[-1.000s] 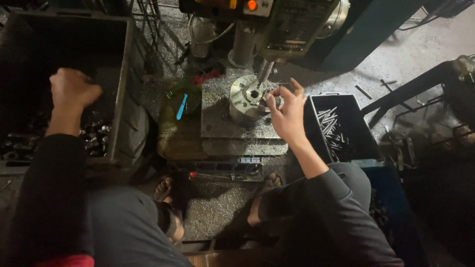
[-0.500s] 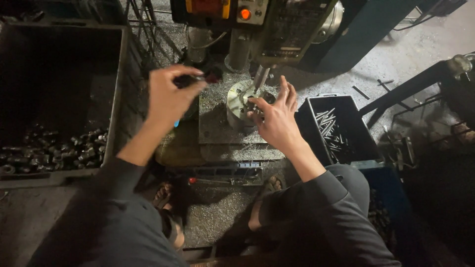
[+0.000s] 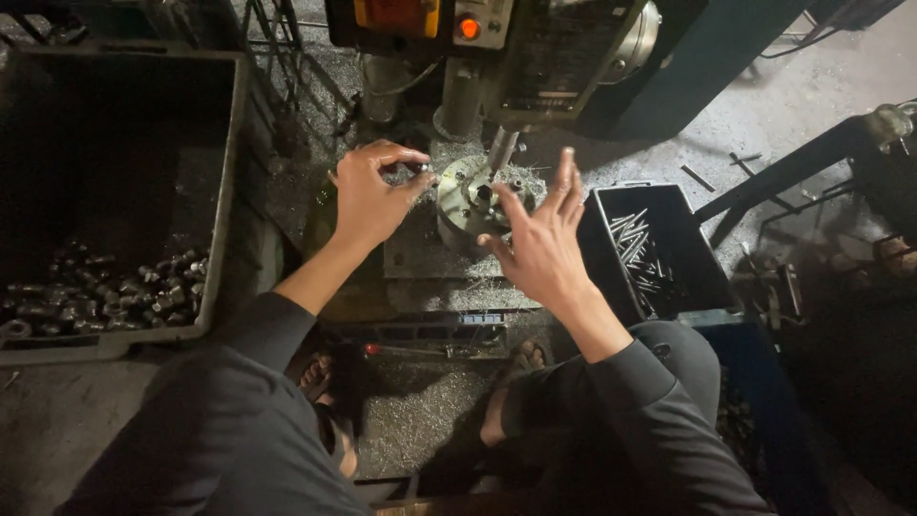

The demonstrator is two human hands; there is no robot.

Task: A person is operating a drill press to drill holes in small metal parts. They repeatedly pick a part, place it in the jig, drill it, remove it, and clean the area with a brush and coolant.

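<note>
under the drill press head, on the metal table (image 3: 420, 253), sits a round chuck fixture (image 3: 468, 196) with the spindle (image 3: 501, 148) coming down just over its far right edge. left hand (image 3: 371, 199) is up at the fixture's left side, thumb and forefinger pinched shut on a small dark metal part (image 3: 417, 168), looks like a short cylinder, though it's tiny and dim so hard to be sure. right hand (image 3: 543, 244) hovers on the near right of the fixture, fingers spread wide and lifted, holding nothing, thumb tip close to the chuck's near edge. far left, a big grey crate (image 3: 224, 182) with a heap of dark metal pieces (image 3: 105, 291) along its near wall. right of the fixture, a black bin (image 3: 669, 205) with thin silvery rods (image 3: 635, 244) lying loose inside. metal shavings are scattered on the floor (image 3: 420, 411) between the person's sandalled feet, near side of the table.
</note>
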